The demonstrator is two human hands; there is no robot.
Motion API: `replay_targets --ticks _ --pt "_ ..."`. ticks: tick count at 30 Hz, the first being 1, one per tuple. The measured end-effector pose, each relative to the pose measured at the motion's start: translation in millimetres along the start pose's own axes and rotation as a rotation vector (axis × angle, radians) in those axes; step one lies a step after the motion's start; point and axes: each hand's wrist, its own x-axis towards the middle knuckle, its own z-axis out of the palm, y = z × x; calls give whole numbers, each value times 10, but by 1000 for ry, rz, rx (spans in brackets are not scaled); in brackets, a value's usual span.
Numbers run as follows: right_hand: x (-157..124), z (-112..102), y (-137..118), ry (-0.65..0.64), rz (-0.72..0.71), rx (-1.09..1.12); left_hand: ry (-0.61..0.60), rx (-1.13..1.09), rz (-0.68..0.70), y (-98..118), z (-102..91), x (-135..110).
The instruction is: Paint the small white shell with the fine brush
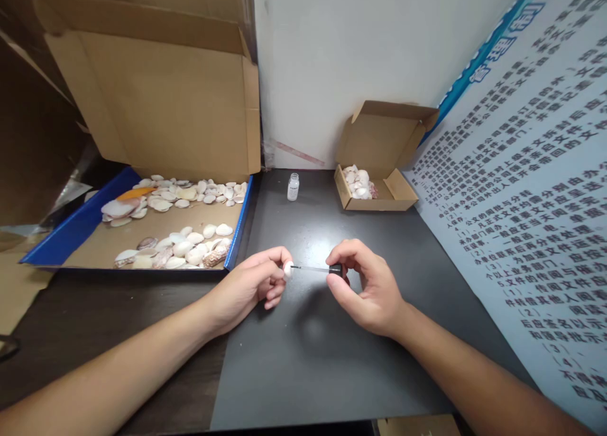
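Observation:
My left hand [258,287] pinches a small white shell [288,270] between thumb and fingertips, just above the dark table [303,360]. My right hand [365,284] is closed on the black cap of a thin brush applicator [315,269], whose tip touches the shell. A small clear bottle [293,186] stands uncapped farther back on the table, apart from both hands.
A large open cardboard box with blue edges [85,224] on the left holds several loose shells [190,249]. A small open cardboard box [379,199] with several shells sits at the back right. A printed poster [531,202] leans along the right side. A white wall is behind.

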Motion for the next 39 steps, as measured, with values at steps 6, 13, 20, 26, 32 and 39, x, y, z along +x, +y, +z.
replay_targets --ticks 6,13,20,26,32,39 --pt "-3 -5 -6 -23 11 -71 5 7 5 4 0 9" --pt "-4 -4 0 -26 5 -13 -6 28 -1 0 -18 7" --pt "-3 -14 2 -9 4 -20 -20 29 4 -11 -21 13" --pt "4 -16 -23 -21 -10 -58 -20 45 3 -7 -15 7" --pt "10 -16 -28 -35 -18 -12 -29 47 -3 -6 -26 3" --pt "12 -23 -28 -25 -11 -7 -35 57 1 -12 -35 6"
